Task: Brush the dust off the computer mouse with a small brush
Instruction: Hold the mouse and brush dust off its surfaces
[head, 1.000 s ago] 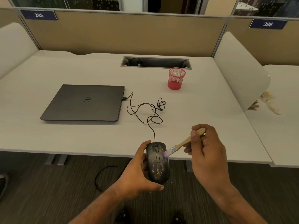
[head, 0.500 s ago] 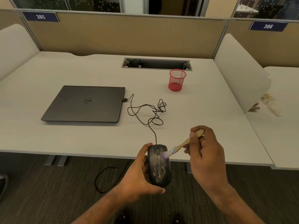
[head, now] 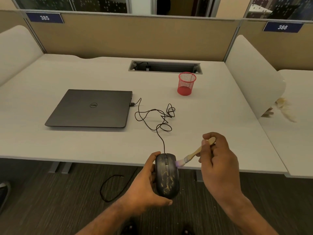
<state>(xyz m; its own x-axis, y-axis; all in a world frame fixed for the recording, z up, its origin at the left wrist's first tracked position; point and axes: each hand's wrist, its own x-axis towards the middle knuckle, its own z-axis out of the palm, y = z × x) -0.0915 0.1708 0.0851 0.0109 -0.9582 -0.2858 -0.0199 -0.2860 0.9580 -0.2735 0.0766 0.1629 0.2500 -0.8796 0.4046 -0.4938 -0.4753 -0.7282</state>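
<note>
Left hand (head: 145,187) grips the dusty mouse (head: 166,175) at the tabletop (head: 84,146) front edge. Right hand (head: 218,160) pinches the brush (head: 191,155), bristles touching the mouse's right front. Red mesh cup (head: 186,83) upright; contents not discernible.

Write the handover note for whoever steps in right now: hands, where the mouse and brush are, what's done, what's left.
Left hand: grips the mouse, held in the air just in front of the desk edge, its cable running back to the closed laptop.
Right hand: pinches the small brush by its wooden handle; bristles touch the mouse's front right edge.
Done: brushing is under way at the front of the mouse.
Left: yellowish dust covers the middle and rear of the mouse's top; sweep those areas clean.
</note>
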